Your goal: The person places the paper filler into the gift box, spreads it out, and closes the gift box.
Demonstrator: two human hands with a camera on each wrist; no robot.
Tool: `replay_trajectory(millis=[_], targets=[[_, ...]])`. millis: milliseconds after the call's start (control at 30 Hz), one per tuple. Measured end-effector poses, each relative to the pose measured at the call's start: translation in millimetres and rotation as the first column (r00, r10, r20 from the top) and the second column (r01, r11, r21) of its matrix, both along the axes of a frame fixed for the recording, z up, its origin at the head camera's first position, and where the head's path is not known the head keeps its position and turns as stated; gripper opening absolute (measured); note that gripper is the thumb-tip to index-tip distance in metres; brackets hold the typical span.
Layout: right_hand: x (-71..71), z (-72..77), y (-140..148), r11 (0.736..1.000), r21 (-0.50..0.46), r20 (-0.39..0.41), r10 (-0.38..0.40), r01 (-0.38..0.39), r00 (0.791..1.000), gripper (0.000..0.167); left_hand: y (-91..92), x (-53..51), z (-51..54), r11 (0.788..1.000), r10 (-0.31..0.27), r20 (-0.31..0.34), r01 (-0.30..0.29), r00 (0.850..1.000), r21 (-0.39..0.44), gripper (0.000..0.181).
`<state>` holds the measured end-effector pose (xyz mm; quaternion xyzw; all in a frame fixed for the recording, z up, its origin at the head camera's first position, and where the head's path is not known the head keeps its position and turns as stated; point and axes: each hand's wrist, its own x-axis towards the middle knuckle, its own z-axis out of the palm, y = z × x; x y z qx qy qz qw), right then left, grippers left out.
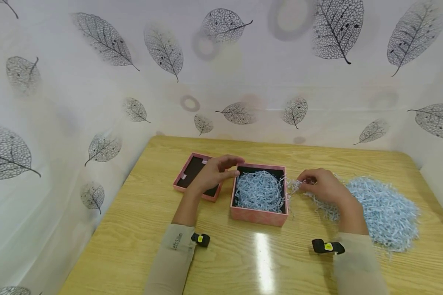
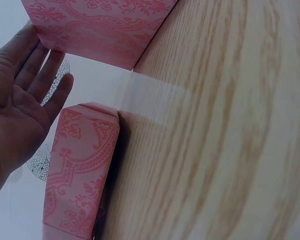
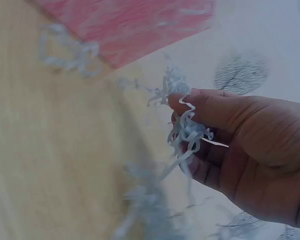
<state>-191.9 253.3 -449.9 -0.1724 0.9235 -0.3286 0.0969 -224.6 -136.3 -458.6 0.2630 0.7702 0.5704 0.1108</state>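
Note:
A pink patterned box [image 1: 258,215] with a dark inside stands on the table, filled with pale blue shredded paper [image 1: 260,190]. My left hand [image 1: 218,171] touches the box's left side near the back corner, its fingers fairly straight in the left wrist view [image 2: 25,95]. Just right of the box, my right hand [image 1: 325,186] pinches a small tuft of shredded paper [image 3: 187,130] between thumb and fingers. Some strands hang from the tuft, and a few cling to the box's right wall.
The box's lid [image 1: 181,189], dark inside up, lies left of the box, partly behind my left forearm. A large heap of shredded paper [image 1: 387,213] spreads at the right of the wooden table [image 1: 133,254]. A leaf-printed sheet [image 1: 243,82] hangs behind the table.

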Motion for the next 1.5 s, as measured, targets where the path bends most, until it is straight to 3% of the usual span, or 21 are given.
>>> replay_trajectory(millis=[200, 300, 467, 633, 733, 833, 933, 1033, 1167, 1300, 1500], targets=[[15.3, 38.6, -2, 0.993, -0.082, -0.116, -0.090, 0.080, 0.989, 0.017, -0.8, 0.3, -0.3, 1.000, 0.005, 0.000, -0.005, 1.000, 0.004, 0.040], [25.3, 56.9, -9, 0.984, -0.128, -0.187, -0.148, 0.125, 0.971, 0.019, -0.8, 0.7, -0.3, 1.000, 0.004, 0.000, -0.004, 1.000, 0.003, 0.040], [40.6, 80.2, -31, 0.953, -0.245, -0.241, -0.236, 0.176, 0.942, 0.019, -0.2, 0.8, 0.1, 1.000, 0.005, 0.008, -0.005, 1.000, -0.004, 0.040], [52.8, 91.2, -59, 0.894, -0.437, -0.284, -0.244, 0.101, 0.927, 0.019, 0.6, 0.3, 0.5, 1.000, 0.002, 0.005, -0.002, 1.000, -0.006, 0.041], [57.7, 92.7, -80, 0.851, -0.522, -0.286, -0.230, 0.050, 0.930, 0.021, 0.8, -0.3, 0.1, 1.000, -0.003, 0.003, 0.003, 1.000, 0.001, 0.040], [59.7, 90.0, -102, 0.835, -0.550, -0.274, -0.200, 0.018, 0.941, 0.020, 0.9, -0.7, -0.7, 1.000, -0.007, -0.003, 0.007, 1.000, 0.011, 0.040], [58.2, 81.7, -121, 0.842, -0.539, -0.230, -0.145, -0.002, 0.962, 0.017, 0.8, -0.6, -1.2, 1.000, -0.006, -0.007, 0.006, 1.000, 0.014, 0.040], [53.9, 69.1, -135, 0.877, -0.480, -0.181, -0.067, -0.029, 0.981, 0.014, 0.5, -0.5, -1.6, 1.000, -0.010, -0.006, 0.010, 1.000, 0.018, 0.040], [48.9, 53.9, -145, 0.930, -0.358, -0.139, 0.036, -0.084, 0.990, 0.014, -0.3, -0.5, -2.4, 1.000, -0.016, 0.002, 0.015, 1.000, 0.024, 0.040], [46.3, 46.2, -143, 0.953, -0.256, -0.097, 0.138, -0.159, 0.986, 0.017, -0.1, -0.9, -2.3, 1.000, -0.014, -0.003, 0.014, 1.000, 0.018, 0.040], [41.8, 47.7, -132, 0.944, -0.193, -0.081, 0.258, -0.269, 0.963, 0.025, -0.2, -1.2, -2.5, 1.000, -0.016, -0.018, 0.016, 1.000, 0.017, 0.040]])
